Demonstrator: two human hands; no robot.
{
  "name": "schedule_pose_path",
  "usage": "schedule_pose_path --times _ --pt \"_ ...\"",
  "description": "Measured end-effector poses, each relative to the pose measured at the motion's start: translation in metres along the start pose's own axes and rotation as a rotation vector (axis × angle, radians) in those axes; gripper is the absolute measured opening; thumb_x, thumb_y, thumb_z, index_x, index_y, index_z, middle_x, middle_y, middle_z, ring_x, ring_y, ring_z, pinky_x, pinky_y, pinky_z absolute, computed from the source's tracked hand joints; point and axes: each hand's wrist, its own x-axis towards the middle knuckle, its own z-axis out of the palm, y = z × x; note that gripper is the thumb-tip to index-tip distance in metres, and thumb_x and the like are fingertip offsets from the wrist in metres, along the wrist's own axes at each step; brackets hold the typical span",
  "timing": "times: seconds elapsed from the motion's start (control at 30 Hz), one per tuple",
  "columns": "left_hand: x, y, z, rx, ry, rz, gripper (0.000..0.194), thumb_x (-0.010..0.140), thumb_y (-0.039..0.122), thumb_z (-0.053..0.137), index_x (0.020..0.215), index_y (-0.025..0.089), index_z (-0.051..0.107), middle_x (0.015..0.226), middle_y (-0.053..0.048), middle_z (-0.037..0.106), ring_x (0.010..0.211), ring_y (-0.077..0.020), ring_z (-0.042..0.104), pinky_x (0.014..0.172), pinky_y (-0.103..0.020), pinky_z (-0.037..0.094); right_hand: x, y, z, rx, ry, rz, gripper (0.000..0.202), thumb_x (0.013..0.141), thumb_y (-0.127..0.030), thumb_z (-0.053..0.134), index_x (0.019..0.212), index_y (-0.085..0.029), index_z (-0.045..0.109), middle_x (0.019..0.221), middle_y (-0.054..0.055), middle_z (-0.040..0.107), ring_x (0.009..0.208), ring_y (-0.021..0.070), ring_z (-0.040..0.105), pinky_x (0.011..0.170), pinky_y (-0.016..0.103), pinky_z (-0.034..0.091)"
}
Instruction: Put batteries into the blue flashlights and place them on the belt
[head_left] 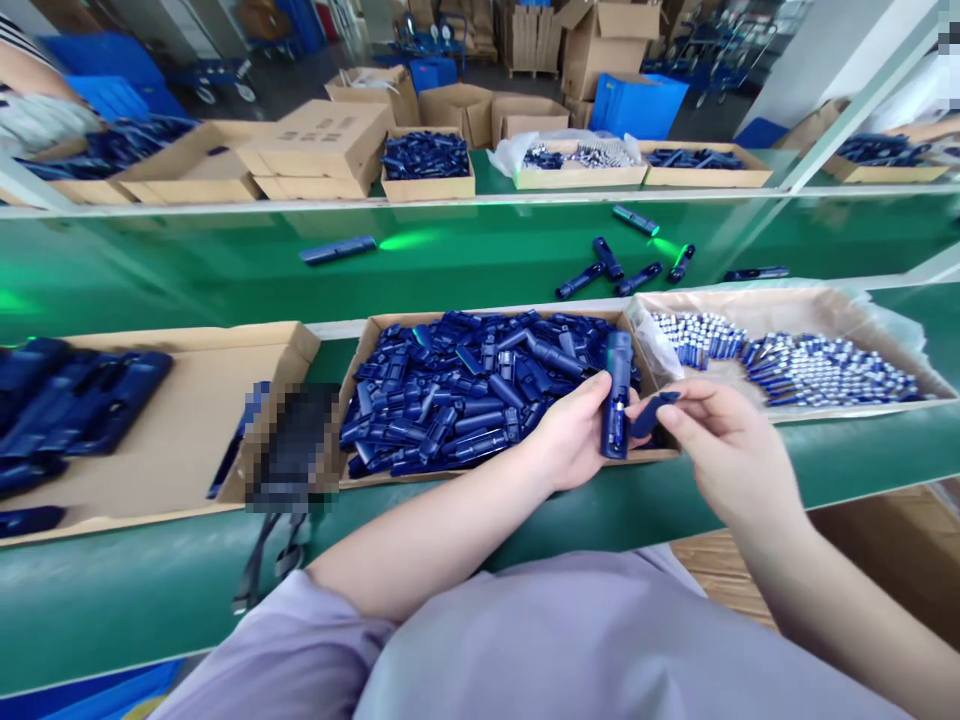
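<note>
My left hand (574, 430) is closed around a dark blue flashlight (618, 365), held upright over the front right corner of a parts box. The lower part of the flashlight is uncovered, and a battery (618, 425) shows inside. Just to the right, my right hand (724, 440) pinches a small dark blue battery cover (651, 412), close beside the opening. The cardboard box (442, 478) below is heaped with blue flashlight parts (457, 400). To its right stands another box (847, 408) with many silver and blue batteries (825, 370).
A box (187, 420) at left holds finished-looking blue pieces (82, 400), beside a blurred-out black object (294, 445) with a strap. Lit flashlights (341, 250) lie on the green belt (465, 265). Cartons (319, 140) line the shelf behind; a co-worker's arm (30, 60) shows upper left.
</note>
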Motion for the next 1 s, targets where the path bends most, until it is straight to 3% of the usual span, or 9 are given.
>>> schedule_pose_path --times 0.1,0.23,0.43,0.53,0.63,0.77,0.9,1.0 --pt "0.000 -0.001 0.002 -0.006 0.038 0.071 0.023 0.090 0.039 0.059 0.098 0.018 0.064 0.081 -0.001 0.059 0.067 -0.0108 0.056 0.065 -0.025 0.049 -0.009 0.005 0.014 -0.053 0.016 0.029 0.022 0.085 -0.039 0.068 0.095 -0.021 0.062 0.084 0.003 0.070 0.075 0.0171 0.069 0.071 0.032 0.061" --pt "-0.001 -0.001 0.005 0.012 0.082 0.118 0.025 0.089 0.038 0.062 0.104 0.018 0.063 0.083 0.000 0.058 0.062 -0.0072 0.051 0.060 -0.021 0.044 -0.015 0.011 0.019 -0.234 0.100 0.006 0.022 0.083 -0.040 0.069 0.092 -0.020 0.064 0.099 0.006 0.067 0.083 0.0171 0.069 0.072 0.030 0.059" --pt "-0.001 -0.002 0.003 0.080 0.054 0.109 0.030 0.088 0.044 0.061 0.104 0.018 0.063 0.081 0.000 0.056 0.059 -0.0076 0.048 0.058 -0.022 0.043 -0.025 0.017 0.020 -0.144 0.084 -0.013 0.019 0.087 -0.039 0.066 0.094 -0.021 0.062 0.104 0.006 0.063 0.084 0.0179 0.070 0.072 0.032 0.059" --pt "-0.001 -0.002 0.004 0.054 0.063 0.102 0.031 0.089 0.043 0.061 0.109 0.019 0.063 0.083 0.000 0.056 0.064 -0.0088 0.052 0.060 -0.022 0.046 -0.022 0.019 0.021 -0.271 0.096 -0.155 0.014 0.090 -0.035 0.063 0.097 -0.023 0.064 0.104 0.006 0.065 0.095 0.0202 0.066 0.086 0.040 0.056" --pt "-0.002 -0.002 0.004 0.042 0.048 0.080 0.032 0.090 0.042 0.060 0.114 0.021 0.060 0.088 -0.001 0.057 0.067 -0.0096 0.055 0.059 -0.022 0.047 -0.016 0.020 0.019 -0.511 0.157 -0.372 0.017 0.089 -0.034 0.065 0.102 -0.024 0.066 0.114 0.009 0.062 0.115 0.0258 0.056 0.103 0.052 0.043" --pt "-0.002 -0.002 0.000 0.066 -0.032 0.062 0.033 0.088 0.044 0.062 0.113 0.022 0.062 0.085 -0.001 0.057 0.065 -0.0102 0.055 0.054 -0.021 0.046 -0.009 0.022 0.015 -0.659 0.168 -0.455 0.046 0.087 -0.038 0.066 0.129 -0.023 0.057 0.125 0.013 0.051 0.123 0.0303 0.049 0.103 0.054 0.042" --pt "-0.001 -0.002 -0.004 0.051 -0.095 0.040 0.037 0.091 0.042 0.058 0.122 0.023 0.062 0.080 -0.003 0.057 0.067 -0.0116 0.057 0.057 -0.021 0.049 -0.011 0.024 0.010 -0.715 0.102 -0.536 0.035 0.089 -0.032 0.064 0.123 -0.026 0.062 0.126 0.012 0.049 0.122 0.0312 0.048 0.101 0.055 0.043" --pt "0.000 -0.003 -0.005 0.059 -0.072 0.015 0.036 0.090 0.042 0.058 0.119 0.021 0.064 0.077 -0.004 0.059 0.066 -0.0122 0.059 0.055 -0.019 0.047 -0.011 0.026 0.009 -0.728 0.088 -0.575 0.037 0.088 -0.031 0.064 0.125 -0.026 0.060 0.125 0.012 0.050 0.122 0.0317 0.048 0.102 0.057 0.042"
